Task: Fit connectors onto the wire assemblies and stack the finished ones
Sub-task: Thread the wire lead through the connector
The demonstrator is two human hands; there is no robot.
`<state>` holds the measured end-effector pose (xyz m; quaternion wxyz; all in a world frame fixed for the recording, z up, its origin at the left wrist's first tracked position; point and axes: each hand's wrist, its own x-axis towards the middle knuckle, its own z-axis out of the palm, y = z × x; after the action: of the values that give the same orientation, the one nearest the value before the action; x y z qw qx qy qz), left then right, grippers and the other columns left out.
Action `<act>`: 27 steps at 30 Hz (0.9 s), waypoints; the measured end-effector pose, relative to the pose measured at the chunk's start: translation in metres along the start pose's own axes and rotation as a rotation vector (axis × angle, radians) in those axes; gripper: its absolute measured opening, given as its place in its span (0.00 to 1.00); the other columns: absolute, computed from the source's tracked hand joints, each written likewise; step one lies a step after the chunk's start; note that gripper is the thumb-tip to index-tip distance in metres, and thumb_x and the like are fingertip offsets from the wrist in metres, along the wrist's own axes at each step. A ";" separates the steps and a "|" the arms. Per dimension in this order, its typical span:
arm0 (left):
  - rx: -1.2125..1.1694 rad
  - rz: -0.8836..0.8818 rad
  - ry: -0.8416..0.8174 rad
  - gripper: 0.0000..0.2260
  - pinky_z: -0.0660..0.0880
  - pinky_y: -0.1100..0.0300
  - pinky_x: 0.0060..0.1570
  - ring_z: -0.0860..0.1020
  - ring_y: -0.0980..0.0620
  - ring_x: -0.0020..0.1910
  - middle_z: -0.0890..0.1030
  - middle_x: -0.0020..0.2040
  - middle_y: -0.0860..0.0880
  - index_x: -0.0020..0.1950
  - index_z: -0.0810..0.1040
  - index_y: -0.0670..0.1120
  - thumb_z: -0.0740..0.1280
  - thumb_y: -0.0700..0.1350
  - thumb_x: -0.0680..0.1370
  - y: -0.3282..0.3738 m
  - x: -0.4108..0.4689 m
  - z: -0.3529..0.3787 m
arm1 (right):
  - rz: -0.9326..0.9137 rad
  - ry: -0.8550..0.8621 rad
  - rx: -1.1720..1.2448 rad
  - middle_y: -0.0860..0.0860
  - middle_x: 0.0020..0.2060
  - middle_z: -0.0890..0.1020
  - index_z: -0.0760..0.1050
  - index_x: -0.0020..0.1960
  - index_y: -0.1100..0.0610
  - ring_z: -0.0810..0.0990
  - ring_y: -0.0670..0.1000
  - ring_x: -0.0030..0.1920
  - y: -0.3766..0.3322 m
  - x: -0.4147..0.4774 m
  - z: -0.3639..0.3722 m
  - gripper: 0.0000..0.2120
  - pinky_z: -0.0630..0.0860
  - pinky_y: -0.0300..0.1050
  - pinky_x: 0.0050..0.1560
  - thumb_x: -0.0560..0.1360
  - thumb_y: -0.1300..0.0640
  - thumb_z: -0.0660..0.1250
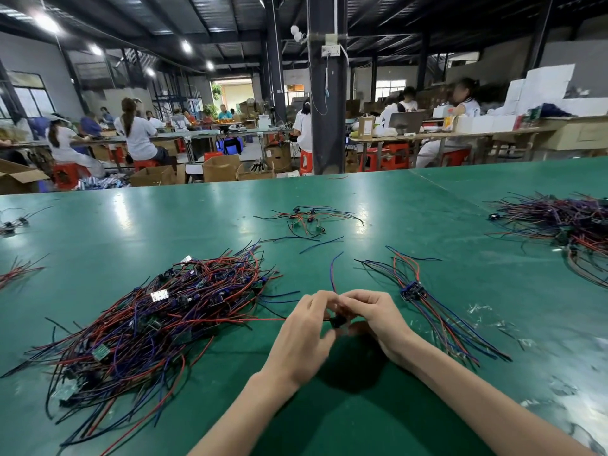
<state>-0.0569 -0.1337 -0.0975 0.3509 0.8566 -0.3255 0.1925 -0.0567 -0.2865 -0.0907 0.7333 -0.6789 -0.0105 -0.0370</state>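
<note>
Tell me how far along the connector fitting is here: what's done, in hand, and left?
Done: a small aligned stack lies right of the hands. In hand: the left hand and right hand pinch one wire assembly between them, apparently fitting its connector. Left: the big tangled pile on the left dwarfs the stack, so most of the job seems to remain. The far-right heap is of unclear status.

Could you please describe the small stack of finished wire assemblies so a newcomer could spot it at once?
Start at the green table and find the person's right hand. Just to its right lies the finished stack. Unlike the big tangled heap, its wires lie aligned, fanning from one dark blue cluster.
</note>
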 end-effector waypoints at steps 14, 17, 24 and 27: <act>-0.235 -0.459 0.066 0.03 0.74 0.69 0.38 0.76 0.66 0.29 0.80 0.31 0.57 0.42 0.84 0.44 0.71 0.38 0.73 0.000 0.002 -0.001 | -0.040 0.136 0.120 0.55 0.35 0.80 0.76 0.45 0.63 0.79 0.49 0.35 -0.001 0.002 0.000 0.03 0.81 0.43 0.36 0.76 0.68 0.65; -0.276 -0.512 0.091 0.05 0.75 0.67 0.37 0.78 0.62 0.29 0.81 0.31 0.56 0.40 0.83 0.47 0.72 0.38 0.72 0.000 0.001 -0.002 | -0.010 0.091 0.192 0.54 0.34 0.78 0.77 0.44 0.65 0.78 0.50 0.36 -0.001 0.002 0.000 0.04 0.81 0.43 0.38 0.73 0.71 0.67; -0.748 -0.693 -0.018 0.07 0.80 0.51 0.37 0.79 0.46 0.30 0.80 0.34 0.40 0.42 0.80 0.41 0.67 0.31 0.75 0.007 0.002 -0.002 | 0.105 0.109 0.292 0.52 0.30 0.80 0.78 0.41 0.62 0.79 0.47 0.30 -0.005 0.003 -0.006 0.02 0.79 0.39 0.32 0.72 0.67 0.70; -0.970 -0.743 -0.192 0.04 0.79 0.56 0.33 0.80 0.47 0.29 0.81 0.34 0.40 0.43 0.77 0.38 0.66 0.30 0.75 0.012 0.003 -0.007 | 0.168 0.128 0.310 0.52 0.30 0.82 0.79 0.38 0.59 0.79 0.46 0.28 -0.006 0.004 -0.008 0.04 0.76 0.37 0.30 0.70 0.65 0.72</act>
<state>-0.0637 -0.1365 -0.0857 0.7131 0.6692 -0.0862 -0.1905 -0.0532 -0.2954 -0.0856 0.8288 -0.5524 0.0871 -0.0166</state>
